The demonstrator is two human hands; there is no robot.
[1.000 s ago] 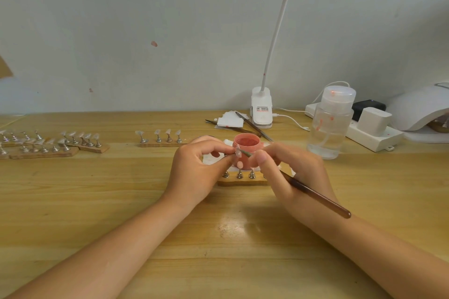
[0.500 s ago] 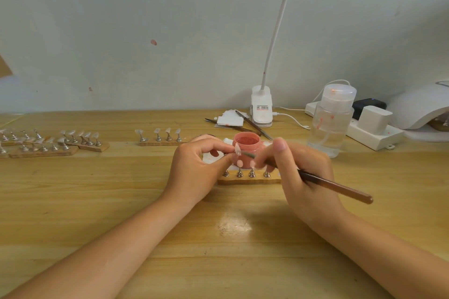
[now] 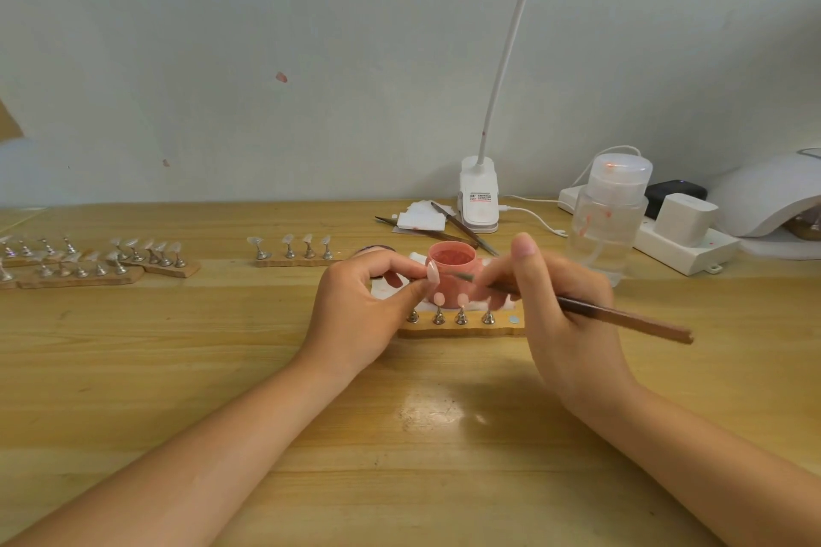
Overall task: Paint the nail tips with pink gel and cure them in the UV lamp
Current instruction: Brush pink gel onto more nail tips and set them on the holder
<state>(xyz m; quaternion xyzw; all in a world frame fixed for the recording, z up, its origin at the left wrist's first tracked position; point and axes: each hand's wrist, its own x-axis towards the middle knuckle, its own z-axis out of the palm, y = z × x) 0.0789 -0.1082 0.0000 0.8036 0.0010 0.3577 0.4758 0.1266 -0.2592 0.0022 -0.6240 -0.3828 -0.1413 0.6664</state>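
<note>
The left hand (image 3: 360,306) pinches one nail tip (image 3: 432,271) between thumb and forefinger, raised just in front of the gel pot (image 3: 452,269), probably so the brush can reach its whole face. The right hand (image 3: 564,302) grips the brush (image 3: 622,318) like a pen, thin wooden handle angled out to the right, bristle end pointing at the tip; whether bristle touches tip cannot be told. The pot is a short round pink cup, open, with glossy gel inside. Just nearer than the pot lies a wooden strip (image 3: 462,329) carrying small metal stands; two bear pale pink oval tips. Left of the pot, more strips (image 3: 293,260) hold clear tips, apparently unpainted. Far right of the pot, at the bench (image 3: 177,369) edge, sits the white domed UV lamp (image 3: 764,195). Curing appears not yet begun.
</note>
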